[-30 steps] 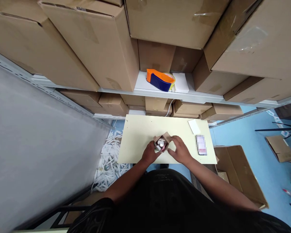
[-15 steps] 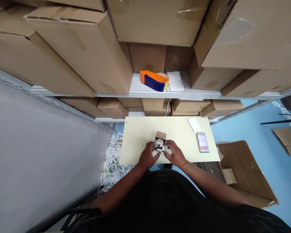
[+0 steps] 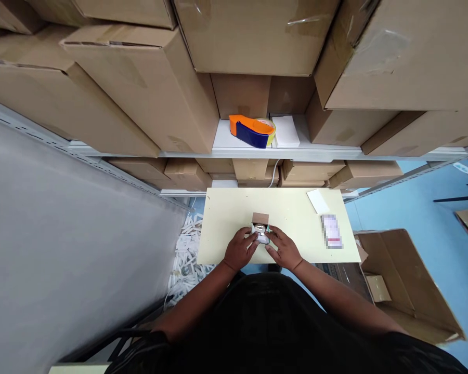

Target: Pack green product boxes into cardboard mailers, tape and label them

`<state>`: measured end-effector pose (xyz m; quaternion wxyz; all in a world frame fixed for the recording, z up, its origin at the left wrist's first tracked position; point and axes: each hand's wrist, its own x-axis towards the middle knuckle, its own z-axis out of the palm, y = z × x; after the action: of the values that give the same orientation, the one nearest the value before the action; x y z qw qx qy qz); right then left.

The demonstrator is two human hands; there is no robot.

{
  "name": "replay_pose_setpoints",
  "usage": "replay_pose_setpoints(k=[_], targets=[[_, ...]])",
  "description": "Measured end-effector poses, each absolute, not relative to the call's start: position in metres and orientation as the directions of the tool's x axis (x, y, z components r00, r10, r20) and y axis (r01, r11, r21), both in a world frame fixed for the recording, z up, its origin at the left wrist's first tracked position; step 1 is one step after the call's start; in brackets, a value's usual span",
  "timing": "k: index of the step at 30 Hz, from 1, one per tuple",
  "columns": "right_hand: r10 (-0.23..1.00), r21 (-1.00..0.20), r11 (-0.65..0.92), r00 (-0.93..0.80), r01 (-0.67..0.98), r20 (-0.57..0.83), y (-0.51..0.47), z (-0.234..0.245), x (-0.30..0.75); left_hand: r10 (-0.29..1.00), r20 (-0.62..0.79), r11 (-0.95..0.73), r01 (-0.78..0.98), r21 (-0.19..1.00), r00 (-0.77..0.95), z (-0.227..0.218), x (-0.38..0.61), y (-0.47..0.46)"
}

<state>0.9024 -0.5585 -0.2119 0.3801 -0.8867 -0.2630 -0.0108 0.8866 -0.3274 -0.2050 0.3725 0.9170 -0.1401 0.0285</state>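
A small cardboard box stands on the pale yellow table with its brown lid flap raised at the back. Inside its opening sits a shiny, silver-coloured rounded object; its kind is too small to make out. My left hand grips the box from the left, its thumb at the front edge. From the other side my right hand closes on the box, fingers against its right wall and front. The fingers partly hide the side walls.
A white card and a pixelated phone-sized item lie at the table's right. An orange and blue tape dispenser rests on the shelf above, among cartons. A large open carton stands on the floor at right.
The shiny object now sits lower within the small box, and both hands have closed in at its front. The whole view has shifted slightly.
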Motion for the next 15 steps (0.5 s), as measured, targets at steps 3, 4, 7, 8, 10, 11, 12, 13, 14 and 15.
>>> replay_pose_setpoints(k=[3,4,7,8,10,11,12,13,14,15], targets=[[0.492,-0.64,-0.593,0.849,0.49,0.194,-0.559,-0.215,0.901,-0.204,0.127,-0.617,-0.228,0.753,0.971,-0.198,0.896,-0.331],[0.483,-0.642,-0.598,0.855,0.479,0.189,-0.557,-0.215,0.901,-0.172,0.104,-0.58,-0.186,0.793,0.98,-0.198,0.899,-0.333],[0.417,-0.672,-0.599,0.886,0.435,0.202,-0.551,-0.215,0.902,-0.026,-0.025,-0.47,0.01,0.883,0.999,-0.2,0.908,-0.34],[0.398,-0.682,-0.593,0.893,0.427,0.213,-0.549,-0.215,0.902,0.006,-0.085,-0.45,0.079,0.89,0.996,-0.202,0.911,-0.342],[0.374,-0.704,-0.576,0.9,0.415,0.225,-0.546,-0.213,0.904,0.017,-0.199,-0.434,0.187,0.881,0.98,-0.205,0.916,-0.343],[0.365,-0.72,-0.564,0.904,0.404,0.221,-0.545,-0.213,0.905,0.003,-0.236,-0.428,0.214,0.878,0.972,-0.207,0.917,-0.343],[0.354,-0.742,-0.55,0.912,0.383,0.209,-0.545,-0.212,0.906,-0.015,-0.249,-0.421,0.22,0.88,0.968,-0.208,0.918,-0.341],[0.339,-0.768,-0.534,0.922,0.354,0.189,-0.545,-0.212,0.907,-0.031,-0.237,-0.412,0.203,0.888,0.971,-0.208,0.917,-0.34],[0.322,-0.796,-0.516,0.933,0.317,0.163,-0.544,-0.212,0.907,-0.044,-0.202,-0.406,0.167,0.898,0.978,-0.208,0.916,-0.338],[0.303,-0.821,-0.498,0.943,0.278,0.135,-0.544,-0.212,0.907,-0.054,-0.152,-0.409,0.117,0.905,0.987,-0.208,0.913,-0.336]])
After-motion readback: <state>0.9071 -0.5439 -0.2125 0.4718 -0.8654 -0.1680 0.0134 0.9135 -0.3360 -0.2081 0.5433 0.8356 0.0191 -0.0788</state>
